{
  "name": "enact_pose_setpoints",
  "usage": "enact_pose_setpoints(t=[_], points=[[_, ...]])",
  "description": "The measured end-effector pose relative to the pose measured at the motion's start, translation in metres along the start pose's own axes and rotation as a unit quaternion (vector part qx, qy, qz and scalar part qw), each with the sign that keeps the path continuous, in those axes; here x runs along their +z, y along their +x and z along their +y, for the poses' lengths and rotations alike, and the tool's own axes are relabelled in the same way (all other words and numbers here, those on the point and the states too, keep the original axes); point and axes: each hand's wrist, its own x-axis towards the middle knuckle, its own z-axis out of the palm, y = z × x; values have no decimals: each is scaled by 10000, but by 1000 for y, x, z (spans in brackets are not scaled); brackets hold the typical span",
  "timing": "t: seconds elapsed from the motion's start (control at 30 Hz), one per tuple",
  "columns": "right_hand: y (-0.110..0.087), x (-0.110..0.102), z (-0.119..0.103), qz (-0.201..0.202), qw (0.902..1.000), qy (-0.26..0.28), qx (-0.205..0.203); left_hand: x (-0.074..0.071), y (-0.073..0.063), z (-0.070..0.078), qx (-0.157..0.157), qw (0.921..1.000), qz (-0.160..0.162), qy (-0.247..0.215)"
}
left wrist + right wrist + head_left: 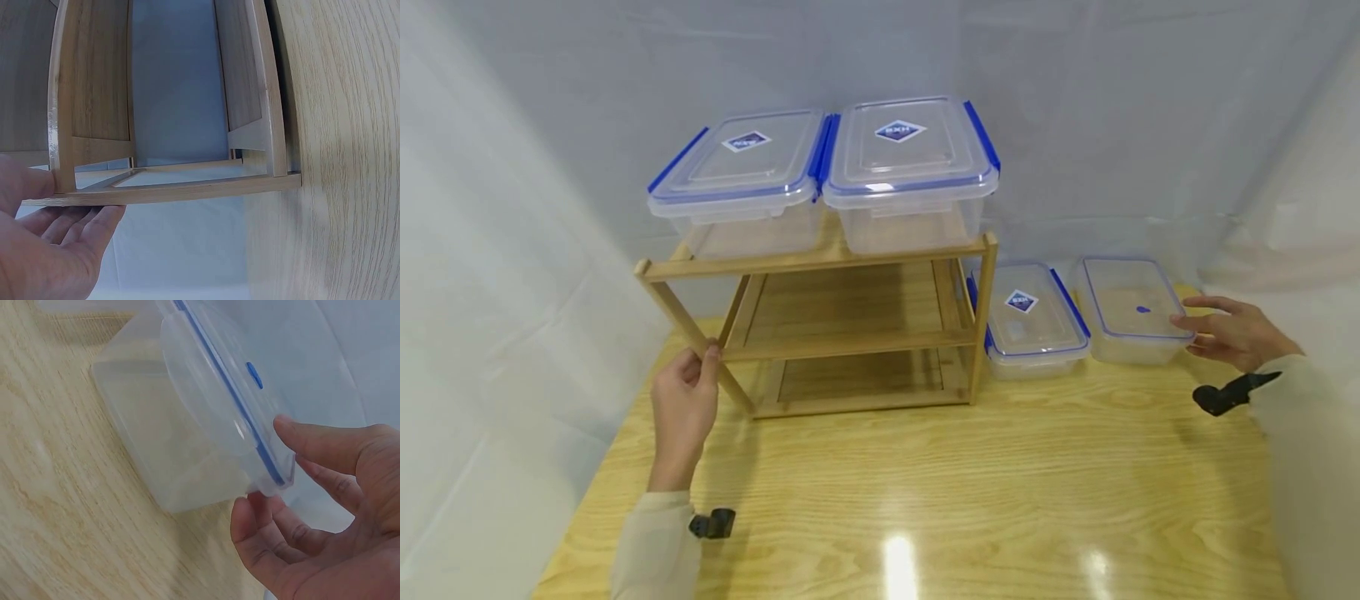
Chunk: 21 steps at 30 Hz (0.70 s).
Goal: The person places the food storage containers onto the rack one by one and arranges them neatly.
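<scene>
My left hand [687,400] grips the left front post of a bamboo shelf rack [187,190], thumb on one side and fingers on the other, near the middle shelf. At the right, my right hand [1240,333] is at the near right corner of a clear plastic food container [1131,292] with a thin blue seal line and a small blue valve on its lid. In the right wrist view, the thumb lies over the lid's edge and the curled fingers reach under the rim [272,481]. This container stands on the wooden table.
Two larger clear containers with blue clips, a left one [741,167] and a right one [910,167], sit on the rack's top shelf. Another clipped container [1030,317] stands between the rack and my right hand's container. Pale sheeting [1112,125] hangs behind the table [925,475].
</scene>
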Motion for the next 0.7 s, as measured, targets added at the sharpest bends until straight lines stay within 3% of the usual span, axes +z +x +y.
enact_pose_setpoints(t=[0.27, 0.57, 0.7], points=[[2, -2, 3, -332, 9988, 317, 161, 0, 0, 0, 46, 10000, 37, -42], [8, -4, 9, -601, 9977, -150, -262, 0, -1, 0, 64, 10000, 28, -27], [8, -4, 12, -707, 9968, 217, -304, 0, -1, 0, 67, 10000, 11, 42]])
